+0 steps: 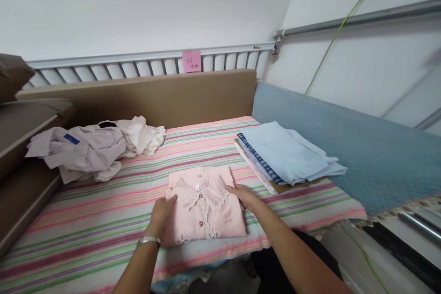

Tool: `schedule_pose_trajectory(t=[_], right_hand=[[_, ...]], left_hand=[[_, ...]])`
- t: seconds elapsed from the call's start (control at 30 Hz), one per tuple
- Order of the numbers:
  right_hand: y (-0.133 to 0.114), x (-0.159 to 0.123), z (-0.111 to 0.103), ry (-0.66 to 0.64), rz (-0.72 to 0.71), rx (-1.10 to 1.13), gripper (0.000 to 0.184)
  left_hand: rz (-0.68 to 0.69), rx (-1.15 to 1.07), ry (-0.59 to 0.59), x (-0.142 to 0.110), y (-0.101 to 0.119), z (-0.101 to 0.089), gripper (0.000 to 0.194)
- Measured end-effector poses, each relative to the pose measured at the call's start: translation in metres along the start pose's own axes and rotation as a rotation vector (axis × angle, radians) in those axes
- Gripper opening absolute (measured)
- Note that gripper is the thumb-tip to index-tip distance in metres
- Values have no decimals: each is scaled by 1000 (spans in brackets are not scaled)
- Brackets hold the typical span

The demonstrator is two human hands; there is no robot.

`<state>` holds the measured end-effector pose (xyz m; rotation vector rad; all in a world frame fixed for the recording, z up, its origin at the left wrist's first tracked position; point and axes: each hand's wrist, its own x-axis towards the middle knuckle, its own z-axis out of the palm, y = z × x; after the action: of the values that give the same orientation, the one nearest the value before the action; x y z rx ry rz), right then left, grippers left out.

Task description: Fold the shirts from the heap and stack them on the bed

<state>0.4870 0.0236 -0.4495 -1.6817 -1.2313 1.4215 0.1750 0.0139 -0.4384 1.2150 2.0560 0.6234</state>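
Observation:
A pink blouse (pixel 220 220) lies folded into a neat rectangle near the front edge of the bed, its lace-trimmed collar and buttons facing up. My left hand (pixel 163 210) grips its left edge, thumb on top and the other fingers mostly hidden at the side. On the opposite edge, my right hand (pixel 245 196) holds the blouse the same way, thumb over the fabric by the collar. To the right is a stack of folded clothes, with a light blue garment (pixel 285 151) on top and a dark checked one (pixel 262 158) showing beneath it.
Crumpled white shirts (pixel 89 147) are heaped at the back left beside brown boxes (pixel 31 128). A striped sheet (pixel 138 220) covers the bed. Behind stand a brown board (pixel 172 96) and a radiator (pixel 138 69); a blue padded side (pixel 327 124) runs along the right.

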Motion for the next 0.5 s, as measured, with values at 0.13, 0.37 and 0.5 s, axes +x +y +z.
schedule_pose_trajectory(t=[0.13,0.37,0.5], right_hand=[[1,-5,-8,-164,5,197,45],[2,2,-7,-250,-10,308,42],[-2,0,5,-79,-24,230,29]], left_hand=[[-11,-103,-26,-6,-2,2,32],[-73,-335,-156,-23,10,-6,47],[5,-210,-128,-26,18,-12,40]])
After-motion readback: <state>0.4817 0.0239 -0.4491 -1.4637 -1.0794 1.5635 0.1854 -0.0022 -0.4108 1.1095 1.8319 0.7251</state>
